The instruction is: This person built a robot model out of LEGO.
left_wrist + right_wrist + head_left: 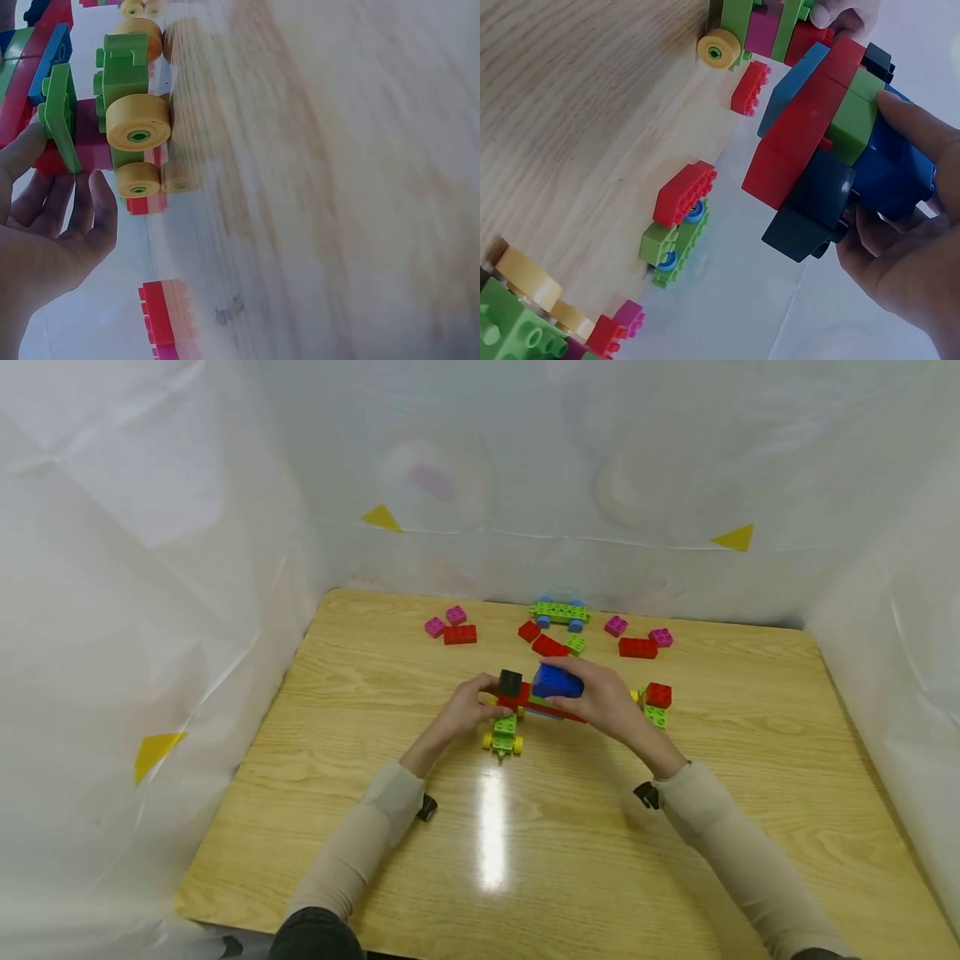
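Note:
My right hand (609,697) grips a blue toy brick (557,682), thumb on one side and fingers on the other. In the right wrist view, the blue brick (891,169) lies against green bricks (855,112) over long red bricks (795,135); whether they are joined I cannot tell. Black bricks (810,202) stand at the red bricks' near end. With thumb and fingers, my left hand (471,708) holds the structure's other end, at a red brick by a green plate (60,116). Below sits a green wheeled base (504,737) with yellow wheels (138,121).
On the right stands another wheeled base (655,717) carrying a red brick (659,695). Toward the back are a green base with blue wheels (560,612), red bricks (460,634) and pink bricks (617,626). White sheeting (525,485) borders the wooden table (420,877).

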A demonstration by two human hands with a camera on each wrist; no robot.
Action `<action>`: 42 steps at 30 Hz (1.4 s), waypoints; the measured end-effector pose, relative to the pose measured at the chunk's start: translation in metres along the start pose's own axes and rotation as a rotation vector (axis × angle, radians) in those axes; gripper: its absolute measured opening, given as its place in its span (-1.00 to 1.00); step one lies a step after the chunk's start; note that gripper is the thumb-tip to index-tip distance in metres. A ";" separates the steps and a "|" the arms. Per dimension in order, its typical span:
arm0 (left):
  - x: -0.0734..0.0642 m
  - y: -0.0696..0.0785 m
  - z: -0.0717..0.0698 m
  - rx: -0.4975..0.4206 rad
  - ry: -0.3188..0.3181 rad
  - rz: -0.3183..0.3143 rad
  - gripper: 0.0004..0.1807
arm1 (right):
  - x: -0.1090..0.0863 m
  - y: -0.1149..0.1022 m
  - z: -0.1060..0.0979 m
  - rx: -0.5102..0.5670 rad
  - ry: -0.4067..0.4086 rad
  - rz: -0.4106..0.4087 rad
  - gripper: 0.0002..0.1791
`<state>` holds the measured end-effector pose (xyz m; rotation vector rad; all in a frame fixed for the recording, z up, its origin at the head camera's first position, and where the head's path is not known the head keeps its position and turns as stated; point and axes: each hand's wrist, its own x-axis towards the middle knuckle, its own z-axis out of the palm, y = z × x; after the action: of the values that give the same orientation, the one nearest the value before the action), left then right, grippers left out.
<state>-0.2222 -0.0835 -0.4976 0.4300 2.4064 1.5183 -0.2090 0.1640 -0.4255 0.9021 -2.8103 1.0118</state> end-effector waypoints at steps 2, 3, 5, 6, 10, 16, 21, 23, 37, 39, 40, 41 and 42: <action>0.001 0.000 -0.001 0.001 0.003 -0.002 -0.57 | 0.003 -0.001 0.000 -0.015 0.001 -0.028 -0.35; 0.001 0.000 -0.001 0.000 0.003 -0.002 -0.57 | 0.004 -0.002 0.000 -0.023 0.001 -0.040 -0.36; 0.002 0.000 -0.001 -0.003 0.005 0.000 -0.58 | 0.006 -0.002 0.000 -0.035 -0.003 -0.052 -0.35; 0.002 -0.001 -0.001 -0.004 0.006 0.000 -0.58 | 0.007 -0.003 0.000 -0.039 -0.008 -0.053 -0.35; 0.000 -0.002 0.000 -0.024 0.001 0.000 -0.57 | 0.008 -0.005 0.001 -0.067 -0.027 -0.053 -0.32; -0.001 -0.002 0.003 -0.064 0.007 0.012 -0.57 | 0.010 -0.012 0.000 -0.147 -0.038 -0.080 -0.31; -0.002 -0.003 0.004 -0.080 0.005 0.007 -0.56 | 0.011 -0.017 -0.001 -0.208 -0.056 -0.071 -0.31; -0.002 -0.003 0.004 -0.084 0.003 0.010 -0.55 | 0.012 -0.018 -0.001 -0.214 -0.057 -0.063 -0.31; -0.001 -0.007 -0.004 -0.120 -0.015 0.070 -0.60 | 0.013 -0.022 -0.001 -0.244 -0.057 -0.062 -0.32; 0.001 -0.007 -0.005 -0.127 -0.034 0.080 -0.62 | 0.013 -0.022 -0.002 -0.246 -0.056 -0.063 -0.32; 0.002 -0.007 -0.006 -0.130 -0.043 0.082 -0.62 | 0.013 -0.022 -0.002 -0.247 -0.055 -0.062 -0.32; 0.002 -0.007 -0.006 -0.132 -0.052 0.084 -0.62 | 0.013 -0.022 -0.002 -0.246 -0.055 -0.062 -0.32; 0.003 -0.007 -0.006 -0.131 -0.058 0.088 -0.61 | 0.013 -0.022 -0.002 -0.246 -0.057 -0.060 -0.32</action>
<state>-0.2277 -0.0907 -0.5017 0.5502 2.2561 1.6647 -0.2082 0.1445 -0.4086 0.9910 -2.8494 0.6239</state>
